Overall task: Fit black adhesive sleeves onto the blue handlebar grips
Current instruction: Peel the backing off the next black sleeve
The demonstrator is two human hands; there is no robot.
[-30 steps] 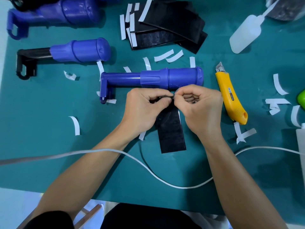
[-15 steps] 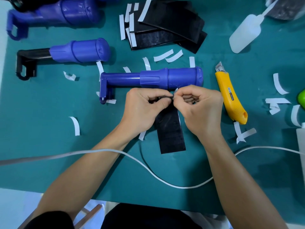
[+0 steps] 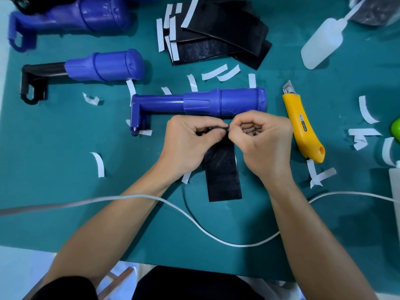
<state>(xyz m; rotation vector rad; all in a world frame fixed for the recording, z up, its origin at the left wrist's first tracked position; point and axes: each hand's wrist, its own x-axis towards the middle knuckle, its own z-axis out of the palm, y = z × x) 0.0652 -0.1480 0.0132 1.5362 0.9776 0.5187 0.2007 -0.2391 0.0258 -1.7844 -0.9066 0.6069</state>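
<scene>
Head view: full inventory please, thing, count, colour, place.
handlebar grips: three, blue; one just beyond the hands, two at far left
black sleeve: one, pinched at its top edge by both hands
sleeve stack: several, black with white strips, far centre
backing strips: many, white, scattered on the mat
utility knife: one, yellow, right of the hands
squeeze bottle: one, translucent white, far right
cable: one, white, across the near mat
mat: one, teal, under everything
green object: one, cut off at right edge
left hand: gripping the sleeve
right hand: gripping the sleeve
</scene>
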